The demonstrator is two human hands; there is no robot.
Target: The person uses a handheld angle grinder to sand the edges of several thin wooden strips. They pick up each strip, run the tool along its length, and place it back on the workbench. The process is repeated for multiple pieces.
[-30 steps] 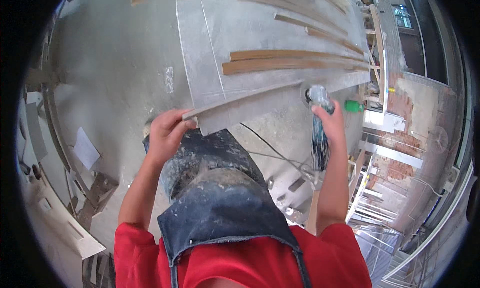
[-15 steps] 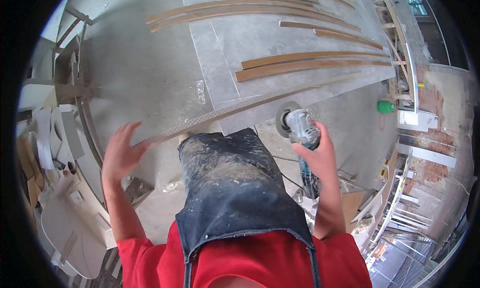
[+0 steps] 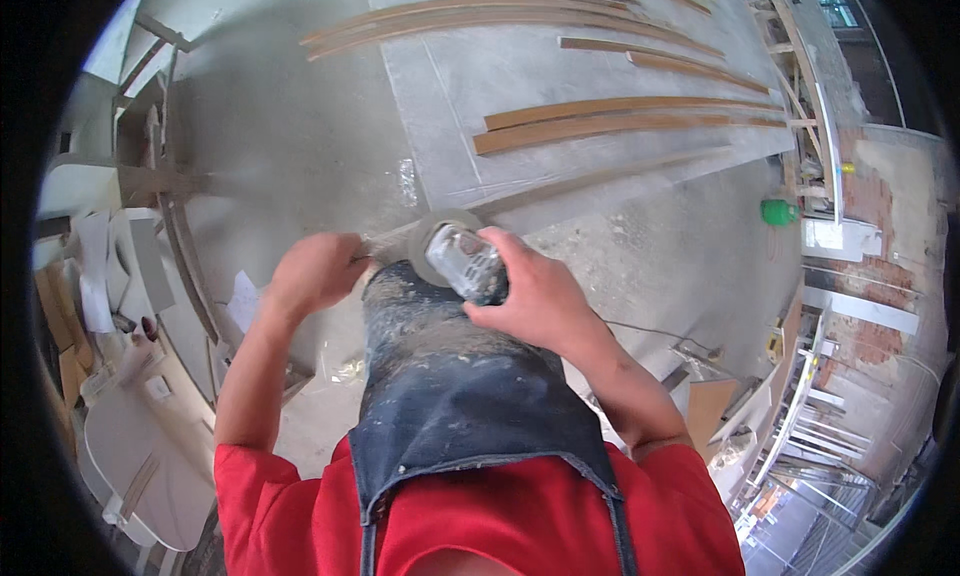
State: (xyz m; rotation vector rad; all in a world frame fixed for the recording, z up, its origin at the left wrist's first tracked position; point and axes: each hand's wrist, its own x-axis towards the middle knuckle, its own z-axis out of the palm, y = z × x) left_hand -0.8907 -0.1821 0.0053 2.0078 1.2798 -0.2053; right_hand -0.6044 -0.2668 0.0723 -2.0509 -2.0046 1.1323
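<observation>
My right hand (image 3: 535, 296) grips a grey angle grinder (image 3: 462, 261), its round disc (image 3: 430, 238) pressed against the near end of a long thin wooden strip (image 3: 600, 181) that runs along the edge of a dusty workbench (image 3: 300, 156). My left hand (image 3: 315, 273) is closed on the strip's end just left of the disc. A dusty dark apron (image 3: 450, 376) hangs below both hands and hides the strip's lower side.
Several curved brown wooden slats (image 3: 620, 116) lie further back on a pale board on the bench. A green container (image 3: 778, 212) stands at the right. Offcuts and curved frames (image 3: 130, 306) pile up at the left, white racks (image 3: 810, 416) at the right.
My right hand brought the grinder from the right side over to the strip's near end. My left hand let go, swung out left, then returned and closed on the strip by the disc.
</observation>
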